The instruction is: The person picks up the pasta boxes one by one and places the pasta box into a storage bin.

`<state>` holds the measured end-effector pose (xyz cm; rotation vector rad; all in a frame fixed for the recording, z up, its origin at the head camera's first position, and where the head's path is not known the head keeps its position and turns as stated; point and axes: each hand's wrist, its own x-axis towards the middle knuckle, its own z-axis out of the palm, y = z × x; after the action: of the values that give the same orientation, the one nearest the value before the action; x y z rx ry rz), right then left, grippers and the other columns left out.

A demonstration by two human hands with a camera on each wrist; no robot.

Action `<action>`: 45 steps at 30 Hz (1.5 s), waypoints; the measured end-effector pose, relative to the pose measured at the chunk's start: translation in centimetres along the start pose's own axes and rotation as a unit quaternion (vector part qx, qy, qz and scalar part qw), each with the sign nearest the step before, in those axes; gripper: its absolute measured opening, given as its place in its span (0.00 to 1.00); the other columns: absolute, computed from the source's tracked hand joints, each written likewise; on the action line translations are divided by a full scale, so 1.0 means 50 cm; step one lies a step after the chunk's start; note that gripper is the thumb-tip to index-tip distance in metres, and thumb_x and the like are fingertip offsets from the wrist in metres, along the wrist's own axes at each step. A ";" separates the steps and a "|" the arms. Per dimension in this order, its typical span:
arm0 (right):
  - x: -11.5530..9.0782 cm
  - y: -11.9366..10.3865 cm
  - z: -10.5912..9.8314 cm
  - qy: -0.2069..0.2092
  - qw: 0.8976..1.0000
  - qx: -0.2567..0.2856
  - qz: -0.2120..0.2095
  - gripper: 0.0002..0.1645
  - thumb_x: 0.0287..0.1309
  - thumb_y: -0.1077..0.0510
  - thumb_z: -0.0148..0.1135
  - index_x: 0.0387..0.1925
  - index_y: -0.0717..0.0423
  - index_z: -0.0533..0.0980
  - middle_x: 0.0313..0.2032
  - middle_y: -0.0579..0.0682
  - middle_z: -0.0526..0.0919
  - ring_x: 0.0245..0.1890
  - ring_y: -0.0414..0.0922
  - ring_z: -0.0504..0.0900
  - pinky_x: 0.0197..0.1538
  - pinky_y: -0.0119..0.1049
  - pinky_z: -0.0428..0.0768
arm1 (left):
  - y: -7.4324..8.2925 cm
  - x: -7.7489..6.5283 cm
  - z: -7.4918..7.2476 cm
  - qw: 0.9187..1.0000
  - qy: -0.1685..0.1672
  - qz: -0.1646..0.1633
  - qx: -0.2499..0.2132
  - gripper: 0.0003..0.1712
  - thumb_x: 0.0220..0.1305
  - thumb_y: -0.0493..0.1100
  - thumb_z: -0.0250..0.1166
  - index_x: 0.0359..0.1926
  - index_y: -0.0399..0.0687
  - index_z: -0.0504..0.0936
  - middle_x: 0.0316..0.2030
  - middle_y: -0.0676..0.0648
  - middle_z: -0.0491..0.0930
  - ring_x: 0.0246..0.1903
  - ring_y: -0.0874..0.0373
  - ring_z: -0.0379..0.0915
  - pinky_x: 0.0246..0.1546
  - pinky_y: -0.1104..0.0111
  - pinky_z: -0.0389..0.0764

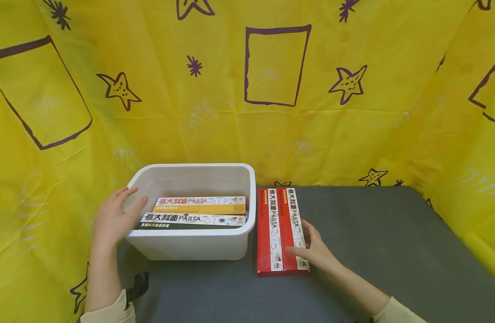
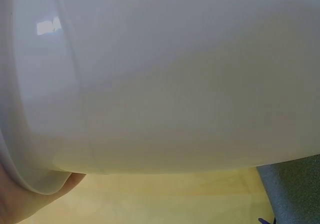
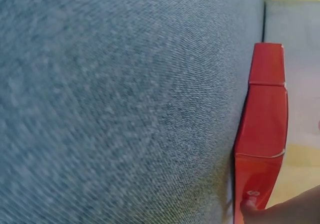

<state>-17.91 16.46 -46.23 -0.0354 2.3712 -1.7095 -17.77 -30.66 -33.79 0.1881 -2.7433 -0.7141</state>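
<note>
On the left, my left hand [image 1: 116, 215] holds the rim of a white plastic bin [image 1: 191, 246], thumb reaching over the inside. The left wrist view shows the bin's outer wall [image 2: 175, 93], with part of the hand [image 2: 20, 199] around the lip. Inside the bin lie a yellow pasta box [image 1: 199, 206] and a black pasta box [image 1: 191, 220]. Right of the bin, two red pasta boxes lie side by side, a left one [image 1: 264, 233] and a right one [image 1: 286, 233]. My right hand [image 1: 318, 251] grips the right red box, thumb across its top and fingers along its right side.
A dark grey tabletop [image 1: 372, 233] stretches away to the right. Yellow cloth [image 1: 219, 125] with starfish drawings encloses the table at the back and both sides. The bin stands close to the left cloth.
</note>
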 end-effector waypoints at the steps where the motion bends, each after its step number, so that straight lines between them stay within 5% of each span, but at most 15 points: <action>1: -0.001 0.000 0.001 0.001 1.000 -0.003 0.001 0.62 0.45 0.51 0.75 0.74 0.57 0.47 0.66 0.62 0.57 0.60 0.61 0.66 0.54 0.48 0.76 | 0.000 0.000 0.000 1.000 0.000 0.000 0.001 0.38 0.70 0.64 0.49 0.68 0.40 0.67 0.67 0.30 0.61 0.63 0.25 0.54 0.52 0.29 0.57; 15: 0.005 0.024 0.017 0.018 0.996 -0.090 -0.009 0.68 0.38 0.47 0.78 0.73 0.62 0.46 0.66 0.62 0.57 0.59 0.54 0.64 0.49 0.38 0.76 | 0.002 -0.003 -0.001 1.000 0.004 0.005 -0.011 0.38 0.71 0.62 0.49 0.68 0.38 0.68 0.67 0.28 0.61 0.63 0.24 0.53 0.55 0.30 0.55; 26: 0.005 0.027 0.029 0.020 0.987 -0.146 -0.061 0.73 0.34 0.46 0.78 0.72 0.71 0.44 0.67 0.66 0.55 0.64 0.59 0.57 0.59 0.56 0.68 | 0.000 -0.001 0.000 1.000 0.002 0.005 -0.013 0.38 0.71 0.62 0.49 0.68 0.38 0.67 0.67 0.29 0.61 0.63 0.25 0.53 0.55 0.30 0.55; 45: 0.008 0.029 0.025 0.027 0.983 -0.171 -0.063 0.72 0.32 0.48 0.77 0.72 0.68 0.44 0.66 0.65 0.58 0.64 0.61 0.57 0.60 0.61 0.65 | 0.004 -0.002 -0.003 1.000 0.003 0.003 -0.014 0.38 0.71 0.62 0.49 0.68 0.38 0.67 0.67 0.29 0.61 0.63 0.24 0.53 0.54 0.29 0.55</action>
<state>-17.92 15.69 -48.02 -0.2003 2.7278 -1.3458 -17.63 -30.54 -33.63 0.1757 -2.7256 -0.7498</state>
